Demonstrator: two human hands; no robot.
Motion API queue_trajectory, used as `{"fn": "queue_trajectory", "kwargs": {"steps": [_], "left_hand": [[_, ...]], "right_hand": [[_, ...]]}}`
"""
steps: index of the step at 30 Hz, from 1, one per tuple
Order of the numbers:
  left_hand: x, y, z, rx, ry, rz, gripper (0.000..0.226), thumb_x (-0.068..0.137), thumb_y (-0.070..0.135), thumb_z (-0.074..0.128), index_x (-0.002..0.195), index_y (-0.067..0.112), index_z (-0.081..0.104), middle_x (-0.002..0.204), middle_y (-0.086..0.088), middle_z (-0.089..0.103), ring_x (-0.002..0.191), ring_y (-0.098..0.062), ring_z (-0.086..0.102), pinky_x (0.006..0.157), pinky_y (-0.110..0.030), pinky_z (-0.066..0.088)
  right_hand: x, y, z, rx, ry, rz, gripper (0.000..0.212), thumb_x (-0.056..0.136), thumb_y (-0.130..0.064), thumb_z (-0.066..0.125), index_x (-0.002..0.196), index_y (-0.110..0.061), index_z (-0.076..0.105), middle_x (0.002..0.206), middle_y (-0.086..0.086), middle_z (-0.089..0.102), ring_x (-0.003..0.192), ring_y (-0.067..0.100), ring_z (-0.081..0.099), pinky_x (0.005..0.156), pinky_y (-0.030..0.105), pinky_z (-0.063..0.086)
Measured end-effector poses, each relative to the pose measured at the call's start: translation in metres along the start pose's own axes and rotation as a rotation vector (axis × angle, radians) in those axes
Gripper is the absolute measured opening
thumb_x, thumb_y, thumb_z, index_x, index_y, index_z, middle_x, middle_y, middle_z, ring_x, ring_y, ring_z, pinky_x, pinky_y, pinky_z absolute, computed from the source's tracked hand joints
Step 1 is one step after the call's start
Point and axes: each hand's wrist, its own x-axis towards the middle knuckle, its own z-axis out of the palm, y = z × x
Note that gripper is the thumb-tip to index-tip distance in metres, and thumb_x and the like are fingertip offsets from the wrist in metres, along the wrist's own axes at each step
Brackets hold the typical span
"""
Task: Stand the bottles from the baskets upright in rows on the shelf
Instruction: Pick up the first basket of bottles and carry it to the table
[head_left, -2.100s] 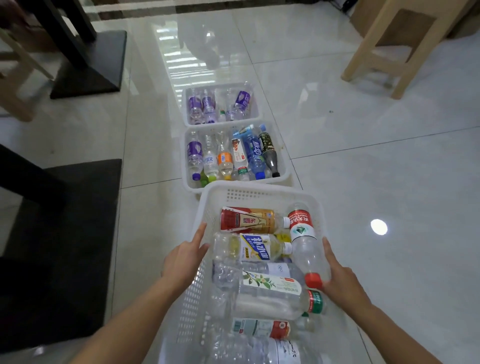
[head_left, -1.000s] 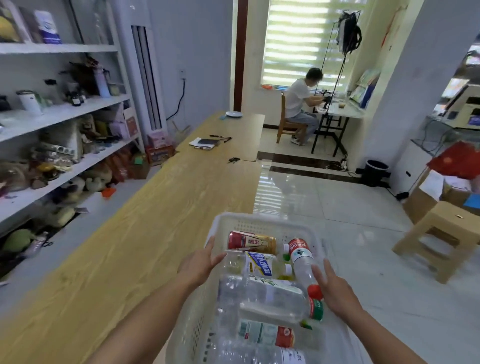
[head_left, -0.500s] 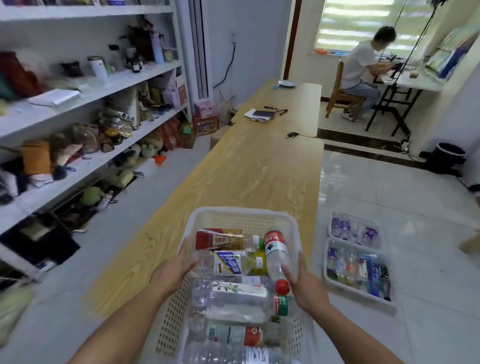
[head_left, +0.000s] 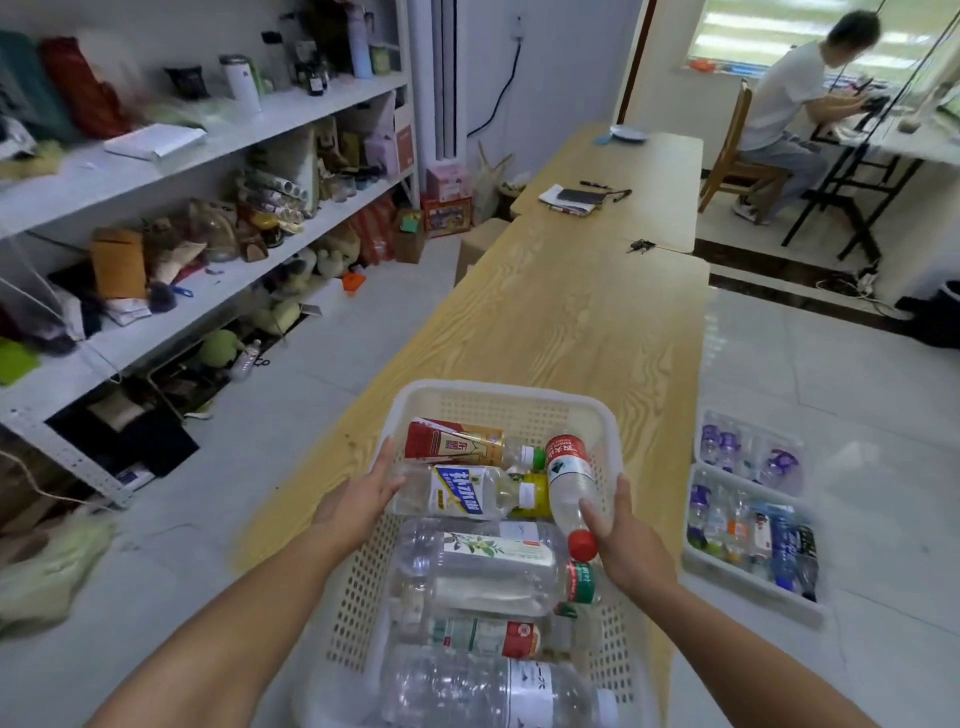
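L hand (head_left: 358, 501) is clamped on the L wall of the basket (head_left: 498, 391), thumb inside over the rim, fingers laid fairly straight along the outside. R hand (head_left: 626, 545) is set likewise on the R wall, its thumb lying over the red-capped bottle (head_left: 569, 480). The basket is thus carried between both hands; nothing else is held.

Inside, all bottles are lying on their sides, mostly crosswise: a red-and-gold labelled one (head_left: 454, 444) at the far end, a blue-and-yellow labelled one (head_left: 462, 492) just nearer, clear ones towards the body. The red-capped bottle runs lengthwise along the R wall.

The basket is seen over the nr end of the wooden worktop (head_left: 571, 312); whether it rests there cannot be told. The shelf (head_left: 218, 148) stands well apart to the L, crowded w/ other goods. Two floor baskets (head_left: 748, 605) of bottles are seen to the R.

Step in hand, prob.: transport, w/ none of these bottles stood up yet. Next: basket to be set down within reach of the shelf, one hand freed, a bottle taken by its body, turned cap-up & placed where room can be found.
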Motion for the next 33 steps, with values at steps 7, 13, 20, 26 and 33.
{"fn": "queue_trajectory", "kwargs": {"steps": [7, 13, 20, 26, 33], "left_hand": [[0.046, -0.033, -0.038, 0.038, -0.02, 0.075, 0.062, 0.102, 0.047, 0.023, 0.151, 0.033, -0.012, 0.119, -0.019, 0.062, 0.101, -0.031, 0.061, 0.075, -0.035, 0.043], [0.1, -0.064, -0.057, 0.048, -0.049, 0.151, 0.064, 0.103, 0.043, 0.027, 0.151, 0.032, -0.013, 0.124, -0.019, 0.06, 0.104, -0.034, 0.06, 0.082, -0.04, 0.048], [0.15, -0.063, -0.07, 0.093, -0.054, 0.221, 0.062, 0.102, 0.048, 0.02, 0.15, 0.032, -0.014, 0.11, -0.018, 0.064, 0.091, -0.032, 0.063, 0.078, -0.041, 0.052], [0.186, -0.049, -0.077, 0.097, -0.056, 0.225, 0.06, 0.101, 0.05, 0.018, 0.15, 0.033, -0.014, 0.098, -0.016, 0.065, 0.078, -0.029, 0.061, 0.064, -0.035, 0.047], [0.216, -0.031, -0.083, 0.102, -0.034, 0.215, 0.059, 0.101, 0.051, 0.016, 0.151, 0.034, -0.01, 0.101, -0.019, 0.066, 0.084, -0.032, 0.063, 0.065, -0.036, 0.045]], "right_hand": [[0.009, -0.058, 0.022, -0.011, 0.012, 0.076, 0.082, 0.09, -0.068, 0.022, 0.15, -0.026, -0.015, 0.115, 0.015, 0.064, 0.094, 0.03, 0.063, 0.065, 0.033, 0.04], [0.033, -0.098, 0.038, -0.03, 0.059, 0.167, 0.081, 0.089, -0.068, 0.023, 0.15, -0.029, -0.014, 0.114, 0.017, 0.064, 0.091, 0.031, 0.064, 0.072, 0.036, 0.05], [0.053, -0.118, 0.043, -0.018, 0.092, 0.259, 0.079, 0.091, -0.065, 0.024, 0.149, -0.029, -0.015, 0.098, 0.016, 0.065, 0.073, 0.029, 0.06, 0.065, 0.036, 0.05], [0.079, -0.122, 0.039, -0.004, 0.103, 0.289, 0.078, 0.09, -0.067, 0.022, 0.149, -0.031, -0.015, 0.106, 0.017, 0.066, 0.079, 0.03, 0.062, 0.064, 0.036, 0.049], [0.11, -0.123, 0.028, -0.002, 0.086, 0.323, 0.078, 0.09, -0.068, 0.021, 0.148, -0.032, -0.018, 0.102, 0.016, 0.065, 0.071, 0.028, 0.057, 0.06, 0.033, 0.044]]}}
